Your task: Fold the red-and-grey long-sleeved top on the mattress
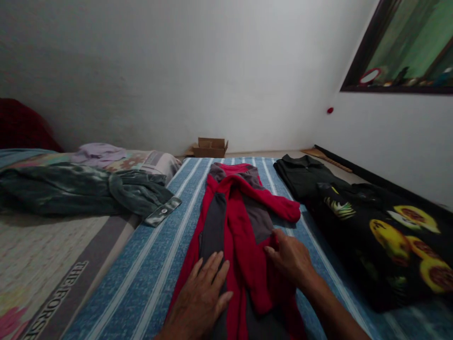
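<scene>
Hands rest on red-and-grey garment (235, 222): left hand (201, 297) flat with fingers apart; right hand (290, 257) pinches its fold; garment's length runs away from both.

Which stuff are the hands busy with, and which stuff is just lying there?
Busy with: red and grey garment, left hand flat on it, right hand pinching its fabric.

Just lying there: black printed clothes, green garment, cardboard box.

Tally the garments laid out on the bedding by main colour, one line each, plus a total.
Red and grey: 1, the red garment under the left hand and right hand
Black: 2, the black collared shirt and the black fruit-print garment
Dark green: 1, the green garment
Lilac: 1, the lilac cloth
Total: 5
</scene>
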`<state>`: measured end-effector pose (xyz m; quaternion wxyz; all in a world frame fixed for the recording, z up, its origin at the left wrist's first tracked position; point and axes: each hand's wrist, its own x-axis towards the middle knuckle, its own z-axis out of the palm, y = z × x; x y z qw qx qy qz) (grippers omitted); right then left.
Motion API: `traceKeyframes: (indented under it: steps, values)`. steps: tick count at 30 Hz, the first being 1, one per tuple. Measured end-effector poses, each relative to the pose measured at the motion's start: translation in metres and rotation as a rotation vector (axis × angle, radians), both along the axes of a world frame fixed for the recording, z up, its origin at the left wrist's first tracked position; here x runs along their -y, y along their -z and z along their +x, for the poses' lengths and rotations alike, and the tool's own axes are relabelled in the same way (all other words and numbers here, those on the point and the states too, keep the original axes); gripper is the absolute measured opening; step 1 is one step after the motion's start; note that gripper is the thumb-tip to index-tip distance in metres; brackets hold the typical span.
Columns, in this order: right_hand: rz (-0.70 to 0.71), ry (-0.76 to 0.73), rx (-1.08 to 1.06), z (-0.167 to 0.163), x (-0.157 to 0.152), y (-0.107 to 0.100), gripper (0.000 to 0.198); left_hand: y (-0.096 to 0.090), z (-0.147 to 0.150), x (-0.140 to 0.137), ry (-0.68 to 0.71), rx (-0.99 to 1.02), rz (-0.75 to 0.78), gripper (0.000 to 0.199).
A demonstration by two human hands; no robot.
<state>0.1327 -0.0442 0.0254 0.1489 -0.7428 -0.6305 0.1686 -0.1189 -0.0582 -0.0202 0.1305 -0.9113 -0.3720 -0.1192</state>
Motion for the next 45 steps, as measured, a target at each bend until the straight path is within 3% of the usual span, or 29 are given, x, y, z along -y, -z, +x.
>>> traceKeyframes:
  steps: [9, 18, 22, 26, 33, 39, 45]
  values:
    - [0.305, -0.069, -0.515, -0.071, 0.004, -0.013, 0.024, 0.0, 0.004, 0.001, -0.072, -0.073, -0.049, 0.044]
    - [0.202, -0.216, -0.149, -0.087, 0.034, -0.027, 0.024, -0.001, 0.007, 0.003, -0.116, -0.03, -0.151, 0.046]
    - [0.285, -0.192, -0.233, -0.082, 0.034, -0.021, 0.028, 0.005, 0.007, 0.004, -0.121, 0.01, -0.104, 0.045]
    - [0.424, -0.141, -0.563, -0.064, 0.03, -0.009, 0.031, 0.009, 0.007, 0.005, -0.117, 0.017, -0.06, 0.044]
    - [0.299, 0.136, -1.017, -0.038, 0.037, 0.003, 0.022, 0.007, 0.012, 0.009, -0.136, 0.03, -0.075, 0.042]
    - [0.256, 0.157, -1.001, -0.03, 0.049, 0.015, 0.024, -0.002, 0.018, 0.021, -0.199, 0.005, -0.152, 0.039]
    - [0.216, 0.115, -0.906, -0.026, 0.061, 0.018, 0.043, -0.015, 0.025, 0.034, -0.236, 0.03, -0.277, 0.039]
